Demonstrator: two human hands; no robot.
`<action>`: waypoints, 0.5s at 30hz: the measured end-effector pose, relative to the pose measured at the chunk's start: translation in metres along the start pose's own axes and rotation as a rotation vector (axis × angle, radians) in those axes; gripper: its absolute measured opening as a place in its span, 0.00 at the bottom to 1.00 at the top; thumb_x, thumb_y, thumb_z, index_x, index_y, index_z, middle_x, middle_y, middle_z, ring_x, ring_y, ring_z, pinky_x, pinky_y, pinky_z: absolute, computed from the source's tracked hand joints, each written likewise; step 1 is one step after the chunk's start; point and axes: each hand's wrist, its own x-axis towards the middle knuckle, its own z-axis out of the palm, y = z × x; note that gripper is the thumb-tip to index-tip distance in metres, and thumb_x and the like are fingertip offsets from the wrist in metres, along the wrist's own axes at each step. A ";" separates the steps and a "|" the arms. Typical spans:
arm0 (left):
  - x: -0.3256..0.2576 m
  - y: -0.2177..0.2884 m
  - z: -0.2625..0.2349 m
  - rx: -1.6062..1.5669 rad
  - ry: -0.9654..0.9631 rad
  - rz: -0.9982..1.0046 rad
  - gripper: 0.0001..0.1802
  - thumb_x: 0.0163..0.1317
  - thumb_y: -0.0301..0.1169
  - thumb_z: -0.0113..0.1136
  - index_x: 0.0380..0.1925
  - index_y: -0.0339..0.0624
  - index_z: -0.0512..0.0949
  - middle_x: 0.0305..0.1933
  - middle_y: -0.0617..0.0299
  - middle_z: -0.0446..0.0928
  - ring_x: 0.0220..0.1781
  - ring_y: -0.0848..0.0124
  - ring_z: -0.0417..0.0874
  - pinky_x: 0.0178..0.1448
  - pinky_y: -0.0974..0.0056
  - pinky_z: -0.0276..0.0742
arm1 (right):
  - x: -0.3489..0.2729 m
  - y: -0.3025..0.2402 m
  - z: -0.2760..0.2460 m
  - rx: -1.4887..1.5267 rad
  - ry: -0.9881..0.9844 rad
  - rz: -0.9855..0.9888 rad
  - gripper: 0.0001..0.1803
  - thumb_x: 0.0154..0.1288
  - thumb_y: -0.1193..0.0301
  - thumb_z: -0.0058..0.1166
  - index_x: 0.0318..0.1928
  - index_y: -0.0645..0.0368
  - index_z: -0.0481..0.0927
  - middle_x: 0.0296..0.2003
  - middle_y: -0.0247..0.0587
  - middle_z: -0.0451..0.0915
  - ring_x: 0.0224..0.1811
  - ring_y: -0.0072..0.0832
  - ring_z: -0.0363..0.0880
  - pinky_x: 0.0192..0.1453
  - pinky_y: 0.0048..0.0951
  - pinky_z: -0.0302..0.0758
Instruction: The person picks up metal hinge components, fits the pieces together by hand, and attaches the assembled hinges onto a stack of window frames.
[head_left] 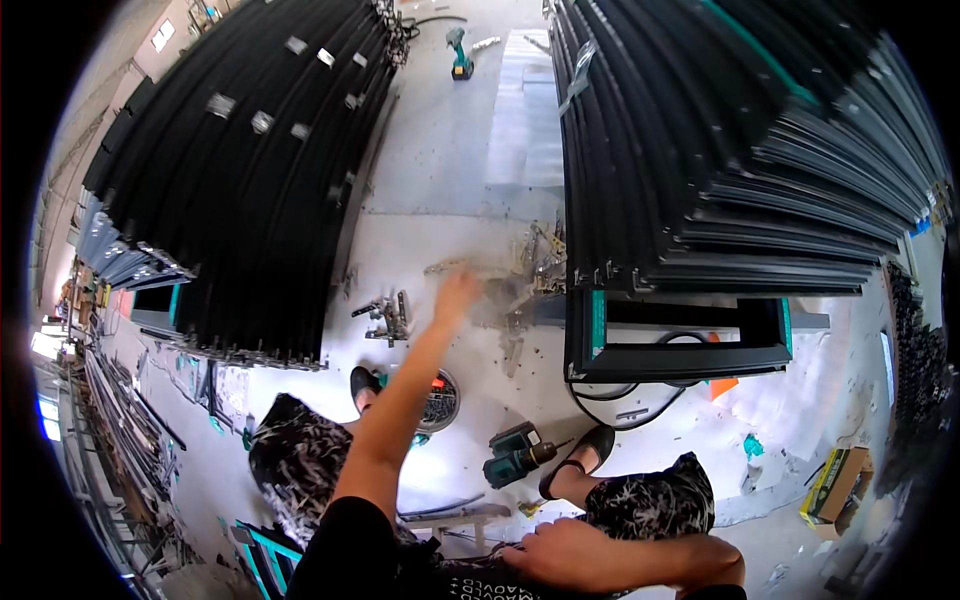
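My left hand [458, 295], smeared by motion, reaches forward over the floor at the near side of a loose pile of metal hardware pieces [540, 262]. A long, thin metal piece [470, 268] shows beside its fingers; whether the hand grips it is unclear. My right hand [565, 550] rests low at my lap, its fingers curled in, and whatever they may hold is hidden. Between my feet stand a round tub of small fasteners [440, 400], partly behind my left forearm, and a teal cordless drill [520, 462] lying on its side. Dark metal brackets [385, 318] lie left of the hand.
Tall stacks of black frames rise on the left [250, 170] and right [680, 150]. One black frame [680, 362] juts out low at right, with a black cable [640, 425] below. Another power tool [460, 55] stands far ahead. An open carton [835, 490] sits at right.
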 end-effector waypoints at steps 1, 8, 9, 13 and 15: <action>-0.002 -0.059 0.003 -0.037 0.041 -0.009 0.20 0.69 0.45 0.51 0.44 0.38 0.76 0.36 0.58 0.82 0.36 0.70 0.82 0.41 0.64 0.78 | 0.000 0.002 -0.006 -0.047 0.062 -0.013 0.14 0.62 0.67 0.50 0.48 0.56 0.72 0.31 0.40 0.77 0.35 0.38 0.79 0.31 0.37 0.75; -0.029 -0.146 0.124 0.928 0.250 -0.122 0.14 0.61 0.33 0.53 0.44 0.41 0.75 0.48 0.50 0.76 0.54 0.53 0.77 0.53 0.50 0.75 | 0.011 0.018 -0.031 -0.003 0.422 0.329 0.15 0.57 0.67 0.53 0.43 0.60 0.78 0.30 0.43 0.75 0.32 0.37 0.76 0.35 0.38 0.71; -0.026 -0.161 0.114 1.046 0.327 0.185 0.14 0.62 0.36 0.52 0.43 0.39 0.76 0.49 0.50 0.77 0.56 0.53 0.76 0.52 0.48 0.75 | 0.010 0.020 -0.032 0.023 0.434 0.324 0.14 0.57 0.67 0.53 0.42 0.60 0.78 0.30 0.44 0.75 0.32 0.37 0.76 0.35 0.38 0.71; -0.018 -0.175 0.081 1.261 -0.052 0.158 0.15 0.61 0.37 0.52 0.41 0.38 0.76 0.49 0.49 0.79 0.56 0.51 0.77 0.52 0.48 0.76 | 0.014 0.020 -0.019 0.055 0.365 0.425 0.12 0.58 0.67 0.52 0.40 0.59 0.78 0.30 0.43 0.76 0.31 0.37 0.76 0.35 0.38 0.72; -0.028 -0.172 0.084 1.158 -0.164 0.018 0.15 0.60 0.37 0.52 0.40 0.37 0.76 0.46 0.47 0.80 0.53 0.50 0.79 0.51 0.47 0.75 | 0.013 0.021 -0.016 0.032 0.324 0.406 0.12 0.58 0.67 0.52 0.41 0.59 0.78 0.29 0.42 0.76 0.31 0.37 0.76 0.35 0.38 0.72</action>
